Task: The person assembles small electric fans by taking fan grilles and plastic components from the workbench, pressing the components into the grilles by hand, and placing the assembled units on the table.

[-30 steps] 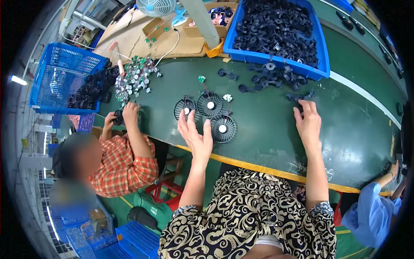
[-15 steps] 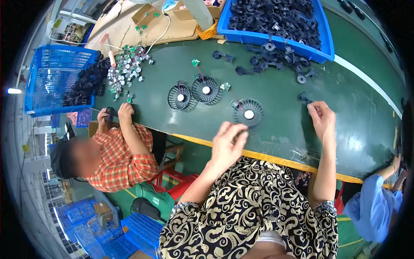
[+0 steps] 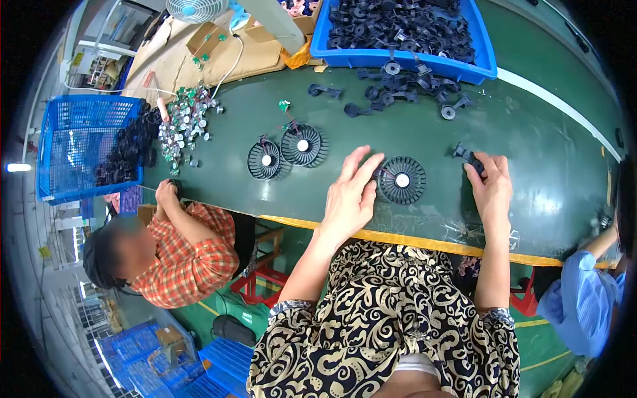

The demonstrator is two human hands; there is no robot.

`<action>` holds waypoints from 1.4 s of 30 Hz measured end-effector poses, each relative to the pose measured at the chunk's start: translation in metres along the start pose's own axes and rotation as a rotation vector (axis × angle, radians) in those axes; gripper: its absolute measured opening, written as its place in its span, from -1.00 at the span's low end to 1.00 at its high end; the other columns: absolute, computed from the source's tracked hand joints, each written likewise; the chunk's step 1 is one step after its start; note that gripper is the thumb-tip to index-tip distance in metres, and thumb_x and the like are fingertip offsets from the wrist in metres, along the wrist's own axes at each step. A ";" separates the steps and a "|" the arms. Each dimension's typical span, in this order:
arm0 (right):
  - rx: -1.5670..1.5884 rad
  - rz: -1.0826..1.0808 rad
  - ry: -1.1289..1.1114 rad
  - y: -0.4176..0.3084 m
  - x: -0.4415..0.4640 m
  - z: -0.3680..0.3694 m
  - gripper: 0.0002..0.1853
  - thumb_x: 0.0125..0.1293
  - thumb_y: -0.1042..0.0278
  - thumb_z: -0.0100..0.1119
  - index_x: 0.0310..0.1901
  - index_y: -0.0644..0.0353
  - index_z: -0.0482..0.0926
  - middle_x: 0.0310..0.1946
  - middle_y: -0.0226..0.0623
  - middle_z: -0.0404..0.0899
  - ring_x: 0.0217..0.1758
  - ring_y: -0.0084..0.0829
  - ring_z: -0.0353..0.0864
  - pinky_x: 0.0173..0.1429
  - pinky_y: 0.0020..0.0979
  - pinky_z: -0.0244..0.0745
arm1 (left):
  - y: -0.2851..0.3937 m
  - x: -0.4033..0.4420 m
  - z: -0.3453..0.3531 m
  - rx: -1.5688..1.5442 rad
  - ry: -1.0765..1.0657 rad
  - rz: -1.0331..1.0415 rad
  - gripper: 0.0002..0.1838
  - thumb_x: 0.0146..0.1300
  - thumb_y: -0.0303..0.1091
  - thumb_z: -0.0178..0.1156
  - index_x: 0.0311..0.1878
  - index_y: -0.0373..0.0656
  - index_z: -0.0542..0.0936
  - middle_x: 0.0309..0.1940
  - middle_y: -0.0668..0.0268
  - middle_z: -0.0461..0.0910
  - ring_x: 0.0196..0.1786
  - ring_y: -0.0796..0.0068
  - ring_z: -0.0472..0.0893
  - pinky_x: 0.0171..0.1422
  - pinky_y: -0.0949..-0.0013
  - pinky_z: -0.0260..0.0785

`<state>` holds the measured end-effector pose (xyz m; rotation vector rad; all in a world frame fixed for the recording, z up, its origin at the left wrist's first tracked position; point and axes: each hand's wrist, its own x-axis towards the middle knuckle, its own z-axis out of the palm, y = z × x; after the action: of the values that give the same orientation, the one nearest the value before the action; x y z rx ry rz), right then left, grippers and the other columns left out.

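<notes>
Biggest risk: fan cover (image 3: 402,180) lies flat and loose on the tabletop (image 3: 544,172); a sideways push from the left hand (image 3: 348,199) could skid it, since the surface looks smooth. Next: bracket (image 3: 461,151) is pinched at 1 end only, so an off-centre grip could let it swivel or drop. Smallest: thin wire (image 3: 384,174) at the cover's left side; fingers dragging across could snag it and strain its joint. Its far end is hidden, can't tell what's under there.

Positions: cover sits between the hands, its left edge just beside the left fingertips, contact unclear. Left fingers half open, thumb apart from index; no grip visible. Right hand (image 3: 492,192) is well apart from the cover, thumb and index nearly closed on the bracket, whose free end points away from the palm.
</notes>
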<state>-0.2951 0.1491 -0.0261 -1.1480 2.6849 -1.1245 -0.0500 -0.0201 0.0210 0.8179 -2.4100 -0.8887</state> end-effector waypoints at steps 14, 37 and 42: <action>-0.033 0.024 -0.051 0.005 0.001 -0.004 -0.59 0.26 0.33 0.54 0.12 0.22 0.70 -0.18 -0.13 0.60 -0.29 -0.18 0.68 -0.15 -0.15 0.62 | 0.000 0.002 0.004 0.360 0.022 -0.035 -0.76 0.29 -0.37 0.38 -0.02 -0.22 0.75 -0.29 0.12 0.75 -0.14 0.02 0.70 -0.03 0.06 0.53; 0.039 -0.483 -0.226 -0.077 -0.033 0.028 -0.62 0.11 0.38 0.52 -0.03 0.29 0.72 -0.16 -0.20 0.56 -0.06 -0.17 0.68 -0.07 -0.22 0.67 | -0.012 -0.010 0.007 -0.046 -0.094 -0.217 -0.88 0.39 -0.38 0.30 -0.12 -0.17 0.75 -0.39 0.08 0.72 -0.25 0.01 0.72 -0.09 0.07 0.52; -0.076 -0.493 -0.288 -0.083 -0.032 0.035 -0.71 0.13 0.42 0.43 -0.10 0.32 0.72 -0.16 -0.18 0.55 -0.08 -0.20 0.66 -0.09 -0.25 0.69 | -0.013 -0.007 0.004 -0.025 -0.126 -0.214 -0.82 0.46 -0.28 0.27 -0.13 -0.16 0.76 -0.42 0.12 0.72 -0.25 0.03 0.73 -0.11 0.09 0.53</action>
<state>-0.2100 0.1083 -0.0085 -1.8899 2.3050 -0.8091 -0.0421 -0.0216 0.0072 1.0548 -2.4446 -1.0792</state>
